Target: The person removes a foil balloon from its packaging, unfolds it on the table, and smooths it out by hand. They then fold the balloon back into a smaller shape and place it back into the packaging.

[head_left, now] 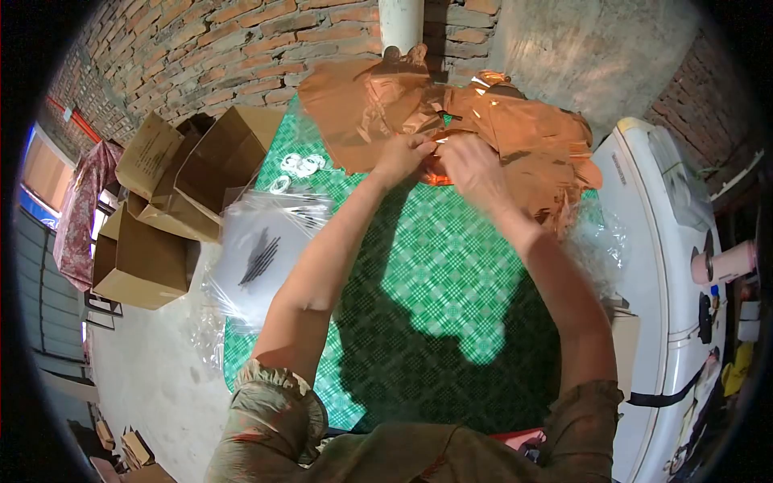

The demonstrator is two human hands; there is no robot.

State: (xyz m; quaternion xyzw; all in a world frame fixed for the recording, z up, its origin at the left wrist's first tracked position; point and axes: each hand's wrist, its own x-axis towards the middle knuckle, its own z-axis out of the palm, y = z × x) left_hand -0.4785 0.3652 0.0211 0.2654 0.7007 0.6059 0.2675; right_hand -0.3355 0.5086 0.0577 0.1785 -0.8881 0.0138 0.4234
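Shiny orange foil pieces (pixel 531 129) lie in a pile at the far side of a green checked tablecloth (pixel 443 266). At the near edge of the pile, my left hand (pixel 401 159) is closed on a small piece of orange foil. My right hand (pixel 473 167) is close beside it, its fingers bent over the same foil and slightly blurred. The foil between the two hands is partly hidden by the fingers. White rings (pixel 299 165) lie on the cloth to the left of my left hand.
Clear plastic bags (pixel 241 249) with dark strips on top lie on the table's left side. Open cardboard boxes (pixel 153 258) stand further left. A white appliance (pixel 644 241) borders the right side, with crumpled clear plastic (pixel 600 245) beside it. A brick wall (pixel 241 48) rises behind.
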